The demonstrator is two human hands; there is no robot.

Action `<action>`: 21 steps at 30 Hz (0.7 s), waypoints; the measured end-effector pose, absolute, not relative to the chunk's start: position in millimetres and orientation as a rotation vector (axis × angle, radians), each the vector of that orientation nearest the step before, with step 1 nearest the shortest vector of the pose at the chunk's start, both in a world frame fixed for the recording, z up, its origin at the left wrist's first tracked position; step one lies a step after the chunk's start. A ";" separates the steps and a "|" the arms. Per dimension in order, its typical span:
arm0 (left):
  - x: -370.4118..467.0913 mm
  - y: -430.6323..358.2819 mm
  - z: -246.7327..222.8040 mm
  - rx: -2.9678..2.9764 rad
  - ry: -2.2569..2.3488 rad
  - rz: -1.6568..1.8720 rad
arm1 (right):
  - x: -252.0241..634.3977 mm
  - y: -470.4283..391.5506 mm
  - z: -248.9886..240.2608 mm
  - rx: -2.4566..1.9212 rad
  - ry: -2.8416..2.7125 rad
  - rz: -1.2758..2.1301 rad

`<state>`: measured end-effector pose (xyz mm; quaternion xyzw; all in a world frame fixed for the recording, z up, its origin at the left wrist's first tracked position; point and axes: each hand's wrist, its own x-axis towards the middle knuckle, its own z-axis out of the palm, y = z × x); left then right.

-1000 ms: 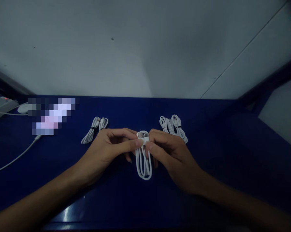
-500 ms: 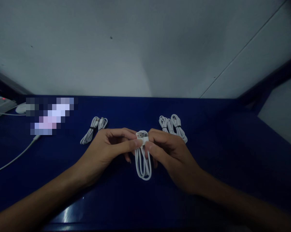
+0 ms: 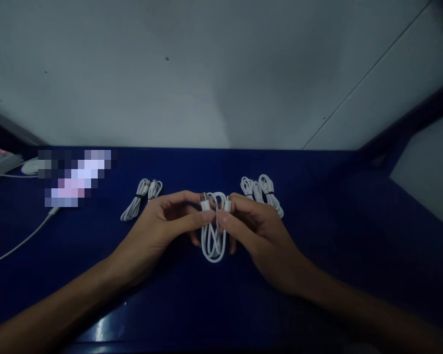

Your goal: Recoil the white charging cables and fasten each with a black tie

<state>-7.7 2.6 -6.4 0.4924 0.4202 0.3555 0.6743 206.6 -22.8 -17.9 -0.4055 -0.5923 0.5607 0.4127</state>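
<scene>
Between both hands, above the blue table, is a coiled white USB cable (image 3: 213,250). My left hand (image 3: 173,221) pinches its left side near a plug with a metal end, thumb in front. On the coil's right side, my right hand (image 3: 260,226) pinches close to a second plug, with the thumb across the strands. The two thumb tips nearly meet at the coil's middle. The fingers behind the cable are partly hidden. No black tie shows on this coil.
Bundled white cables with black ties (image 3: 135,201) lie beyond my left hand. More tied cables (image 3: 270,194) lie beyond my right hand. At the left, a blurred-out lit object (image 3: 79,179) has a white cord (image 3: 22,243) on the blue table (image 3: 192,169). A pale wall (image 3: 207,88) rises behind.
The two plugs, close together at the coil's top before, now stand apart, one on each side. The coil has risen slightly in the hands.
</scene>
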 end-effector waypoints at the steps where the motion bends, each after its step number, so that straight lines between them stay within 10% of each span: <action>1: -7.1 3.0 -6.6 1.103 0.934 0.807 | 206.5 -22.8 -18.4 -1.025 -1.481 1.395; 21: -1.4 4.0 -7.1 1.017 0.928 0.904 | 208.7 -16.2 -23.8 -1.099 -1.273 1.313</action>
